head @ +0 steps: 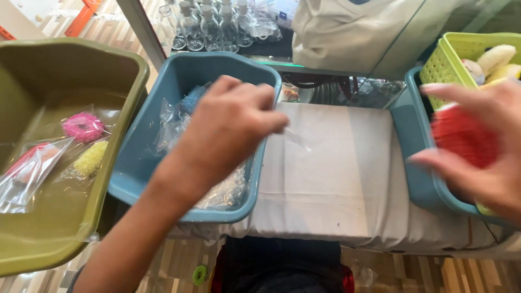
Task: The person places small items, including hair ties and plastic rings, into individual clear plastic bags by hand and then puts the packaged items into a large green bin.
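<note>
My left hand hovers over the blue bin at the centre, fingers pinched on a clear plastic bag that trails to the right over the white cloth. More clear bags lie inside that bin, one with something blue. At the right edge my right hand is blurred and wraps around a red fuzzy scrubber above a second blue bin.
An olive green tub at the left holds bagged pink and yellow scrubbers. A lime green basket with pale scrubbers sits in the right bin. Small glass bottles stand at the back. Wooden floor lies below.
</note>
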